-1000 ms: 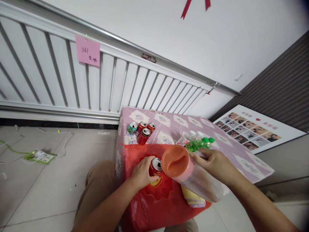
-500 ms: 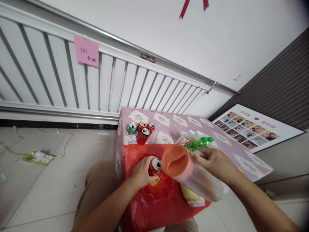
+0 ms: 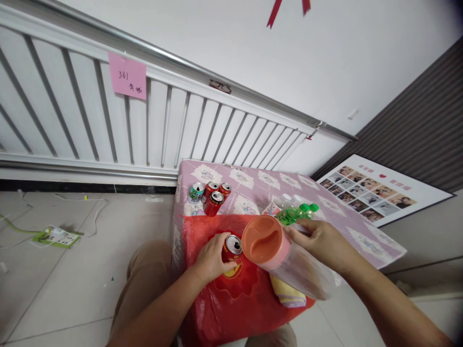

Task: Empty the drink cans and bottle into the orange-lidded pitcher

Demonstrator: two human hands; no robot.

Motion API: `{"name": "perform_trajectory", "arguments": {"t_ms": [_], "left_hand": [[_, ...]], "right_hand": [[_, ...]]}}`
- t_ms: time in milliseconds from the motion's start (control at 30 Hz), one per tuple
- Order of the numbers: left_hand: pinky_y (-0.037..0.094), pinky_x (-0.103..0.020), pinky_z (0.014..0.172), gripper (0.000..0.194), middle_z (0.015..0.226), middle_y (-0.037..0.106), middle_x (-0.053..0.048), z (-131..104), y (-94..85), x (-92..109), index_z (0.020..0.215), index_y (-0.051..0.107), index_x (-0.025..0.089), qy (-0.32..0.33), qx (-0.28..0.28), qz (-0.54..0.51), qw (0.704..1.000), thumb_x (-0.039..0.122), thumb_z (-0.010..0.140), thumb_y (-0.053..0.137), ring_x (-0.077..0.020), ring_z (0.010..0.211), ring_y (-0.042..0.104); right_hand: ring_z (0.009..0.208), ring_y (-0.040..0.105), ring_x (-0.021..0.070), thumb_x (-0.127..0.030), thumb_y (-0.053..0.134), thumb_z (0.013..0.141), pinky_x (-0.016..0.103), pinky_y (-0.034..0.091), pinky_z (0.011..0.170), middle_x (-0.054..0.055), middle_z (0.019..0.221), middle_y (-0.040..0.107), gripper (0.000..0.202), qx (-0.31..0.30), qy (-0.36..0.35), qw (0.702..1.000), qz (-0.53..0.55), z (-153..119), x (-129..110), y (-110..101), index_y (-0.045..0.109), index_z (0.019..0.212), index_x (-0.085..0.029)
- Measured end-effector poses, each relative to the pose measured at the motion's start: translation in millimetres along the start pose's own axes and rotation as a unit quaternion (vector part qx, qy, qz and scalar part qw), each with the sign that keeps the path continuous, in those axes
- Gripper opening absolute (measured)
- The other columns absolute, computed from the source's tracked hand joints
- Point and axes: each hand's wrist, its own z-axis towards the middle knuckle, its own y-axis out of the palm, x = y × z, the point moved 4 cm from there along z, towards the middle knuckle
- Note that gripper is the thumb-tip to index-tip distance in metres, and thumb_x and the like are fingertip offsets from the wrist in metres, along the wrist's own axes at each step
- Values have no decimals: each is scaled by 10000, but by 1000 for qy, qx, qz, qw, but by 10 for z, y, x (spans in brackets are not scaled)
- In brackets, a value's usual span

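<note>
My left hand (image 3: 211, 259) is wrapped round an opened red drink can (image 3: 231, 248), which stands over the red plastic sheet (image 3: 217, 308). In my right hand (image 3: 318, 240) is a clear pitcher (image 3: 307, 272) with an orange lid (image 3: 262, 238), gripped by its handle. The pitcher is tilted, its lid end toward the can's top and close to it. I cannot make out any stream between the two. Beneath the pitcher lies a folded yellow cloth (image 3: 288, 291).
Several opened cans, red ones (image 3: 213, 204) and a green-blue one (image 3: 196, 193), stand at the table's (image 3: 267, 179) left. Bottles with green caps (image 3: 304, 210) lie beyond my right hand. A radiator (image 3: 162, 115) runs behind. On the floor is a power strip (image 3: 58, 236).
The view has shifted very slightly. Both hands, the can and the tilted pitcher hold nearly the same positions.
</note>
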Motion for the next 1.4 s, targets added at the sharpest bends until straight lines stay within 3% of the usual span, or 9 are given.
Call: {"name": "perform_trajectory", "arguments": {"t_ms": [233,600,1400], "left_hand": [[437,-437,1022,795,1286,560,-83,-3,-2,-1,1302,423,251,1,2,-3,1000,214,608,808,-275,1186,536],[439,-437,1022,796,1278,567,-84,-5,15,-15,1303,424,248,-1,1,1,1000,223,610,816,-271,1180,540],[440,-447,1017,791,1274,570,-76,-13,-10,-4,1304,427,269,-4,2,-4,1000,206,614,808,-278,1178,547]], "right_hand": [[513,473,129,-490,526,790,249,346,466,-22,529,523,366,-57,32,998,-14,-4,15,21,530,564,-203],[511,379,116,-530,515,774,257,304,463,-30,519,394,419,-62,58,996,-13,-16,14,-18,392,527,-214],[492,376,111,-493,503,762,252,304,455,-47,507,375,378,-62,42,997,-36,-9,6,-64,401,520,-222]]}}
